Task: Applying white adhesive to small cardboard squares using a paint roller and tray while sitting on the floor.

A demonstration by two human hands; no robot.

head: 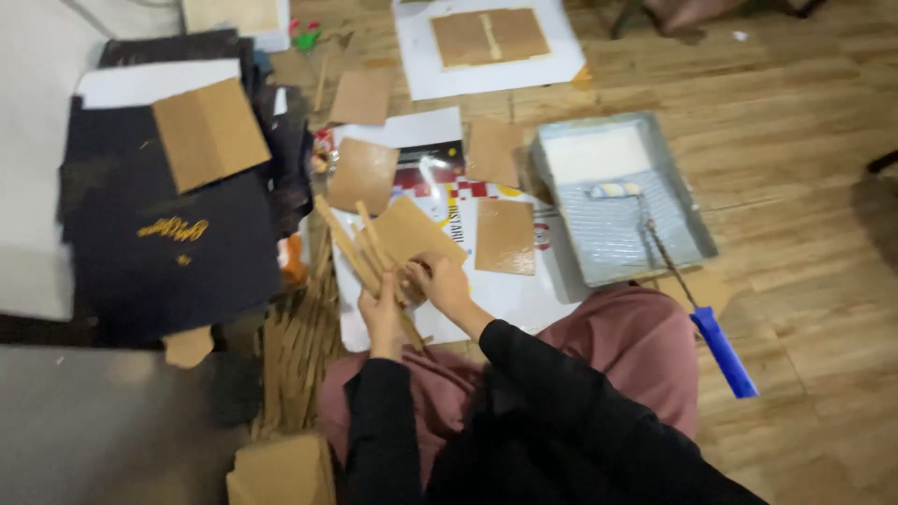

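My left hand [382, 316] grips a bundle of thin cardboard strips [354, 245] that slant up to the left. My right hand [444, 283] holds the lower edge of a flat brown cardboard piece [413, 231] and touches the same bundle. Both hands hover over a glossy white printed sheet [505, 297] on the wooden floor, just in front of my knees in pink cloth [636, 341]. Black sleeves cover both forearms.
A grey paint tray [692, 220] with white glue and a small roller with a blue handle [722, 351] lies to the right. Cardboard squares [505, 236] lie on the sheet. A pile of strips [295, 351] lies at left beside a black board [159, 243].
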